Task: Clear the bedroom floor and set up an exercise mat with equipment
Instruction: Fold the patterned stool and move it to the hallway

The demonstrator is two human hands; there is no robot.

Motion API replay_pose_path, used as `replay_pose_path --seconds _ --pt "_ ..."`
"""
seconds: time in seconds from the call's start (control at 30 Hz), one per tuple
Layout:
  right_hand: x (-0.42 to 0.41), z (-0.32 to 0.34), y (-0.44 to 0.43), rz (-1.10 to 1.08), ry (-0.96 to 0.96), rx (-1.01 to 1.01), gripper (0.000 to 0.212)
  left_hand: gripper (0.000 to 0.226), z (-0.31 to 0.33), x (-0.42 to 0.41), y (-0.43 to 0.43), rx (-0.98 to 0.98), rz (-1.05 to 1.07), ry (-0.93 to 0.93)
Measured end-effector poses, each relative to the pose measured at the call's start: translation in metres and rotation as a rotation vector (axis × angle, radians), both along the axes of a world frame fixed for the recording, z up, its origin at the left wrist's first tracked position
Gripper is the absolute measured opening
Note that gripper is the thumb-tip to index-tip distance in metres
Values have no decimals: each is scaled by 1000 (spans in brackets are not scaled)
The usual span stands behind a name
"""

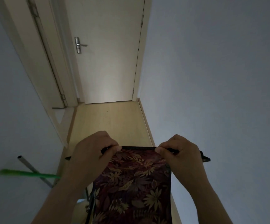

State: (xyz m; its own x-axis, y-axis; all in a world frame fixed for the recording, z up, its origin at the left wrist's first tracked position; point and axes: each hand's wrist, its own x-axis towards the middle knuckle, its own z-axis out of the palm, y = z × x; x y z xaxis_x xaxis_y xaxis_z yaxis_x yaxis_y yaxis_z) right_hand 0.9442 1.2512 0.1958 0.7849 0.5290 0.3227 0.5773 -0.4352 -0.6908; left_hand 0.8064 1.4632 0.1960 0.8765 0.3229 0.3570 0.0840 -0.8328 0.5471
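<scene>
Your left fingers (113, 148) are curled shut, thumb pressed to forefinger, pinching the top edge of a leaf-print fabric bag (134, 183); your right fingers (161, 150) close on the same edge in an identical pinch. The left hand (92, 157) and right hand (182, 156) sit level with each other and well apart, drawing the black-bound top hem (138, 148) taut and horizontal between them. A black drawstring (204, 157) projects past the right hand, and a short black end shows beside the left wrist. The bag hangs flat in front of you, its long axis running vertically from the hem down to the bottom of the view, with the opening pointing up. The cloth is dark maroon, printed with tan and yellow leaf shapes, soft and slightly creased. Beyond your hands, a pale wood-grain floor (115, 123) runs along a narrow corridor to a closed cream door (110, 62) with a metal lever handle (79, 45). At lower left, a green pole (29, 173) crosses a grey metal tube (32, 168) against the plain wall (220, 78).
</scene>
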Motion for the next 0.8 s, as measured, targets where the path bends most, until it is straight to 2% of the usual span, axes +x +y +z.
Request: replay_pose_path --seconds 0.43,0.8 --pt "168 -16 116 -79 57 44 4 18 -1 188 126 26 -91 58" --pt "278 -31 217 -262 108 -39 6 17 -24 335 240 -42 -235 81"
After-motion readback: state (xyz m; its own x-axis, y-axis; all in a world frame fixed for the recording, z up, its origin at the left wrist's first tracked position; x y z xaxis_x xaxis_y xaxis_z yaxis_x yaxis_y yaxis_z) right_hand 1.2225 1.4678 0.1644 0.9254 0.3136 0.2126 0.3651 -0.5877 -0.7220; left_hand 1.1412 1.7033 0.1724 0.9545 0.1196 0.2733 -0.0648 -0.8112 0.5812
